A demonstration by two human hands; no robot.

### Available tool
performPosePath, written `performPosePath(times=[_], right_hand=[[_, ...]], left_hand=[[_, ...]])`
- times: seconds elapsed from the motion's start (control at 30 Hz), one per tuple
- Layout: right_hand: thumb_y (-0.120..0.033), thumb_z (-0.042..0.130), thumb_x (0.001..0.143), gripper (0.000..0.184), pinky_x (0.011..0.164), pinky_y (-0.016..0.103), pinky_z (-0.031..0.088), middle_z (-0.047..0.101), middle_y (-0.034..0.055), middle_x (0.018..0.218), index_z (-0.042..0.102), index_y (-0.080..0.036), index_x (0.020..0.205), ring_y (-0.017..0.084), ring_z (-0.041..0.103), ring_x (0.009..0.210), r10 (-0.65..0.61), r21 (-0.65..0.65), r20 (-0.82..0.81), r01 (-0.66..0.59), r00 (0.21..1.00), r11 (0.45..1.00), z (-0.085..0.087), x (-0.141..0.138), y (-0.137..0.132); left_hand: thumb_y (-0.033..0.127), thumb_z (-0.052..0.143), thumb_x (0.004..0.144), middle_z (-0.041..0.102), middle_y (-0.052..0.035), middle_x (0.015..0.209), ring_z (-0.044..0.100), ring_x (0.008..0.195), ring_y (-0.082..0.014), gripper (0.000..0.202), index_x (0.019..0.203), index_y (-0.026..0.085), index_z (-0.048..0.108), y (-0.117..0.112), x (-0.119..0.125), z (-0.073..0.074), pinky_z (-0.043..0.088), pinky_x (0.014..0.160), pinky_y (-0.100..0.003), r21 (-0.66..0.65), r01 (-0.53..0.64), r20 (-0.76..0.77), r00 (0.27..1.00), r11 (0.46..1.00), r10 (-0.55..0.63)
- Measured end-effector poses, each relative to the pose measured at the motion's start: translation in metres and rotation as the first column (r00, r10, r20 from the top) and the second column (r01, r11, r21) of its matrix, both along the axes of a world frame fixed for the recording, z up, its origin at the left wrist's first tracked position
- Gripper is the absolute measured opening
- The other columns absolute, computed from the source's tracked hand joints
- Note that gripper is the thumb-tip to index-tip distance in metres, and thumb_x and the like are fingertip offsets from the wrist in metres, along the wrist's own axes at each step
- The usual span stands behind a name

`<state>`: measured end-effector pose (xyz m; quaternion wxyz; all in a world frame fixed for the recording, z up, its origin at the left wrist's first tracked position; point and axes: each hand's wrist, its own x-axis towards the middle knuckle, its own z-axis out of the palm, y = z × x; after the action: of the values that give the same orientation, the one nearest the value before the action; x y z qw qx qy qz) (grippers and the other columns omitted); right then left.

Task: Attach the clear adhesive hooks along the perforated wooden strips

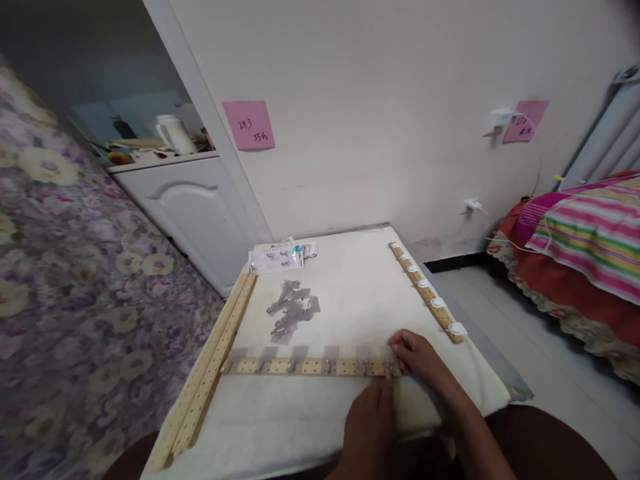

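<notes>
A white padded board (350, 293) lies across my lap. A short wooden strip with holes (310, 366) lies crosswise on it, with several clear clips along its length. My right hand (417, 353) is curled with its fingertips pinched on the strip's right end. My left hand (370, 427) sits just below that end, seen from the back, with its fingers together and touching the strip's lower edge; what they hold is hidden. A pile of clear metal-tipped clips (293, 310) lies in the middle of the board.
Two long wooden strips (215, 367) run along the board's left edge. Another strip with white hooks (425, 287) lies on the right. A plastic packet (277, 257) lies at the far edge. Flowered cloth (75, 267) is on the left, a striped bed (590, 233) on the right.
</notes>
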<state>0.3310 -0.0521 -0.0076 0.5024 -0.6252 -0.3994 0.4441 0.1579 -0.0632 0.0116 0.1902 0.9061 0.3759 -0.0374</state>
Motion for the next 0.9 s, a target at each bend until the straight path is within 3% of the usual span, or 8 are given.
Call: performPosePath(times=[0.63, 0.9], right_hand=[[-0.029, 0.054, 0.073, 0.009, 0.044, 0.023, 0.035, 0.049, -0.0076, 0.050, 0.054, -0.020, 0.071, 0.010, 0.046, 0.041, -0.016, -0.004, 0.080, 0.017, 0.997, 1.000, 0.0075, -0.0008, -0.0040], [-0.023, 0.069, 0.060, 0.023, 0.054, 0.023, 0.039, 0.055, -0.0050, 0.064, 0.058, -0.018, 0.079, 0.011, 0.051, 0.059, -0.031, -0.025, 0.197, 0.037, 0.980, 0.999, 0.0061, 0.0017, -0.0061]], left_hand=[[0.012, 0.037, 0.084, 0.060, -0.0170, 0.120, 0.057, 0.106, -0.0307, 0.054, 0.138, 0.012, 0.039, 0.0037, 0.0030, -0.0032, 0.048, 0.090, -0.045, 0.045, 0.029, -0.035, 0.999, 0.999, -0.027], [0.011, 0.039, 0.084, 0.061, -0.0163, 0.118, 0.058, 0.104, -0.0289, 0.055, 0.139, 0.013, 0.036, 0.0036, 0.0017, -0.0056, 0.050, 0.088, -0.043, 0.066, 0.046, -0.026, 0.999, 0.997, -0.044]])
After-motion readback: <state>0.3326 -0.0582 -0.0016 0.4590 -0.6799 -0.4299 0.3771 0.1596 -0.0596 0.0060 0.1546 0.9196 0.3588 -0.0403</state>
